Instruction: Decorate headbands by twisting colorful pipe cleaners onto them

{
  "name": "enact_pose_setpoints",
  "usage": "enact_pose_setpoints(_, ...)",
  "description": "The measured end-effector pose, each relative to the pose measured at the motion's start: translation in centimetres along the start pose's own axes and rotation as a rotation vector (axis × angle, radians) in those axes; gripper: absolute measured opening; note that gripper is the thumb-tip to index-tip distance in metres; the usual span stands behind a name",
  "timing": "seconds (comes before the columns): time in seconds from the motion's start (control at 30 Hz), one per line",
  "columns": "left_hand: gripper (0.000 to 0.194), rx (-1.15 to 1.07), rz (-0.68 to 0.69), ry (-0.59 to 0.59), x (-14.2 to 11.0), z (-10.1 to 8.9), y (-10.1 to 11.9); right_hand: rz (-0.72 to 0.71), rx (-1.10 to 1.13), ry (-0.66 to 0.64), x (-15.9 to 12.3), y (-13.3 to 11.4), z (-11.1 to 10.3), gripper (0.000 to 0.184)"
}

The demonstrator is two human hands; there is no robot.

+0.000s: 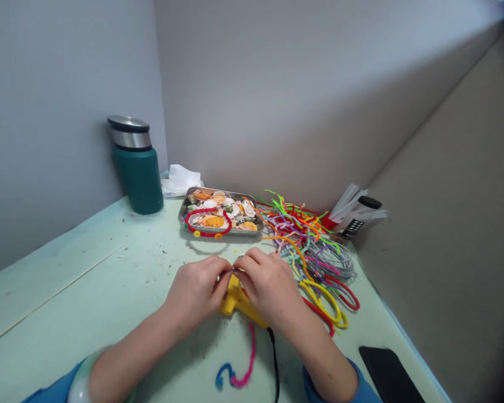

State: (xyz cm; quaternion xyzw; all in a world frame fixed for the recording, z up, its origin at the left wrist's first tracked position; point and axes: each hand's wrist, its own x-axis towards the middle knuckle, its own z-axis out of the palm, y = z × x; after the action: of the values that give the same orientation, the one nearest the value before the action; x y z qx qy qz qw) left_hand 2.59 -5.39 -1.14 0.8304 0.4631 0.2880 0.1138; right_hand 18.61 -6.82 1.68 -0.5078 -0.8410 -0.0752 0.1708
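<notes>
My left hand [199,285] and my right hand [269,282] meet over the middle of the table, thumbs and fingers pinched together. Between the fingertips shows a tiny dark purplish bit, too small to name. Beneath the hands lies a yellow glue gun [231,302], partly covered by them, with a black cord [276,358] running toward me. A pink and blue pipe cleaner [248,369] curls on the table just below. Past my hands, a red pipe cleaner loop [227,224] with small coloured pieces rests against a metal tray [180,215] of shells.
A heap of coloured pipe cleaners [296,229] spreads to the right, with a grey coil [334,260] in it. Behind are glue sticks [348,204]. A green bottle [139,176] and tissues [182,178] stand at back left; a black phone [388,372] lies front right. A thin stick [54,296] lies left.
</notes>
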Motion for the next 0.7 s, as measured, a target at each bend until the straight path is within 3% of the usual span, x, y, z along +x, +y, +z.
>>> enact_pose_setpoints(0.13, 0.022, 0.047, 0.022, -0.004, -0.1, 0.1, 0.0, -0.036, -0.077, 0.018, -0.1, -0.1, 0.4, 0.009)
enact_pose_setpoints(0.23, 0.020, -0.058, -0.026, 0.014, 0.1, -0.2, 0.1, -0.010, -0.032, 0.041, -0.1, -0.3, 0.6, 0.009)
enact_pose_setpoints(0.53, 0.018, -0.797, -0.386, -0.116, 1.2, -0.4, -0.3, 0.172, 0.521, 0.207, -0.3, -0.7, 1.3, 0.012)
enact_pose_setpoints(0.7, 0.021, -1.118, -0.538, -0.191, 1.2, -0.7, -0.1, 0.248, 0.759, 0.234, 0.0, -0.6, 1.2, 0.013)
